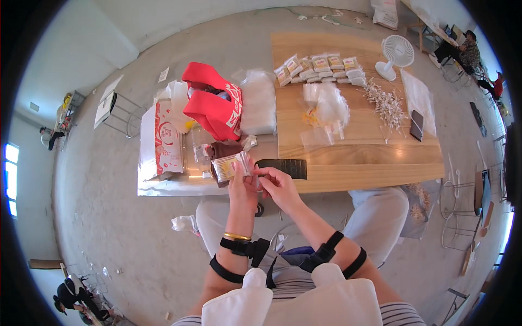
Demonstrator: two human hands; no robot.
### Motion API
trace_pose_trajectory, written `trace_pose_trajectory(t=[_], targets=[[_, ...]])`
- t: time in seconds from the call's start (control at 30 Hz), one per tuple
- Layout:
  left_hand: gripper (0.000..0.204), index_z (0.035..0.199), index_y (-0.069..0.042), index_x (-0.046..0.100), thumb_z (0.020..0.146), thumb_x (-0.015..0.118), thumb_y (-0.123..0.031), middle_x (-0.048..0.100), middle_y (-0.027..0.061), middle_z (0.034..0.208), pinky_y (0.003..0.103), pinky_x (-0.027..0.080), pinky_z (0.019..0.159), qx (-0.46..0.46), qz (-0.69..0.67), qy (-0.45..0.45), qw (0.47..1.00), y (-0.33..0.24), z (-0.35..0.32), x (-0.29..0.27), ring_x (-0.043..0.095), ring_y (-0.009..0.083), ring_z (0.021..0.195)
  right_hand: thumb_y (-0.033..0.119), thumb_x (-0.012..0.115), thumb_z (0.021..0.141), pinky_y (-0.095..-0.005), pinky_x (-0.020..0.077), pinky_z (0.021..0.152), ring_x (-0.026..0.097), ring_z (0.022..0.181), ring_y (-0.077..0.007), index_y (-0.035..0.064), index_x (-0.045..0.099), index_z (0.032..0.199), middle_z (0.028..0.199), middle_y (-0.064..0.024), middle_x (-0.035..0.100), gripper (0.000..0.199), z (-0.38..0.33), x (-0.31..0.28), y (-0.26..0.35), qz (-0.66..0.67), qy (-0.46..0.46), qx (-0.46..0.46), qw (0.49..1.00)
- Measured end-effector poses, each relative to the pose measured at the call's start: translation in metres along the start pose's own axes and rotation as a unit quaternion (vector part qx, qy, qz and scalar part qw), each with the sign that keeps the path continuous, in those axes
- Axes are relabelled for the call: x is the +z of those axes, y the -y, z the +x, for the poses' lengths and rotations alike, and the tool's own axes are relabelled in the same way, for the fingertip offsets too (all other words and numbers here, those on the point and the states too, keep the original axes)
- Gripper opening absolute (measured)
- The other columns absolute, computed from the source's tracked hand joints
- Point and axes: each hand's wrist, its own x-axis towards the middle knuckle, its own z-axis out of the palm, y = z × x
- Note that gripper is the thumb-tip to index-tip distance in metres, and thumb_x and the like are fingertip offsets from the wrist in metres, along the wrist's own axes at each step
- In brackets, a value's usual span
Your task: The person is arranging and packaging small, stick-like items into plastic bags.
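Observation:
In my left hand point(242, 191) is a small clear packet of cotton swabs point(224, 167), gripped near the table's front edge with the thumb on top. My right hand point(278, 187) meets it at the packet's right end, thumb and fingers pinched together. What lies in that pinch is too small to make out. Behind my right fingers a dark textured strip point(288, 167) rests on the table. Further back lie loose clear bags point(331, 106), a scatter of loose cotton swabs point(387, 104) and a pile of filled swab packets point(322, 68).
A red cloth bag point(215, 108), a red-and-white box point(167, 138), a clear bottle point(200, 149) and a stack of clear plastic point(258, 103) crowd the left side. At the right are a white fan point(397, 51) and a phone point(416, 125) on plastic sheeting. Other people sit far off.

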Motion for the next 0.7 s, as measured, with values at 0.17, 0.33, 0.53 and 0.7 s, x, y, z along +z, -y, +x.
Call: trace_pose_trajectory(t=[0.17, 0.33, 0.53, 0.7], targets=[[0.048, 0.135, -0.007, 0.055, 0.100, 0.060, -0.039, 0.065, 0.0054, 0.128, 0.037, 0.050, 0.102, -0.016, -0.008, 0.054, 0.998, 0.000, -0.020, 0.017, 0.060, 0.0177, 0.120, 0.004, 0.060, 0.095, -0.0255, 0.0529, 0.065, 0.065, 0.075, -0.0106, 0.0014, 0.066, 0.118, 0.091, -0.0054, 0.071, 0.023, -0.026, 0.002, 0.031, -0.108, -0.035, -0.158, 0.981], [0.047, 0.134, -0.006, 0.054, 0.101, 0.060, -0.038, 0.064, 0.0053, 0.128, 0.037, 0.048, 0.105, -0.007, -0.020, 0.112, 0.993, -0.001, -0.052, 0.049, 0.060, 0.0183, 0.119, 0.002, 0.063, 0.092, -0.0283, 0.0553, 0.072, 0.071, 0.088, -0.0183, 0.0006, 0.068, 0.115, 0.100, -0.0110, 0.072, 0.024, -0.060, -0.005, 0.064, -0.180, -0.089, -0.186, 0.962], [0.048, 0.132, 0.000, 0.051, 0.101, 0.061, -0.035, 0.062, 0.0077, 0.125, 0.036, 0.049, 0.102, 0.019, -0.044, 0.158, 0.986, 0.007, -0.097, 0.083, 0.059, 0.0202, 0.119, 0.003, 0.065, 0.090, -0.0288, 0.0552, 0.072, 0.068, 0.088, -0.0197, 0.0014, 0.070, 0.115, 0.104, -0.0111, 0.064, 0.025, -0.097, -0.006, 0.084, -0.193, -0.135, -0.259, 0.937], [0.050, 0.134, -0.003, 0.050, 0.100, 0.062, -0.038, 0.061, 0.0098, 0.128, 0.038, 0.050, 0.102, -0.003, -0.052, 0.208, 0.977, 0.008, -0.120, 0.094, 0.060, 0.0220, 0.118, 0.005, 0.065, 0.090, -0.0257, 0.0533, 0.074, 0.064, 0.093, -0.0139, 0.0032, 0.070, 0.115, 0.108, -0.0066, 0.061, 0.025, -0.124, -0.015, 0.108, -0.175, -0.139, -0.257, 0.940]])
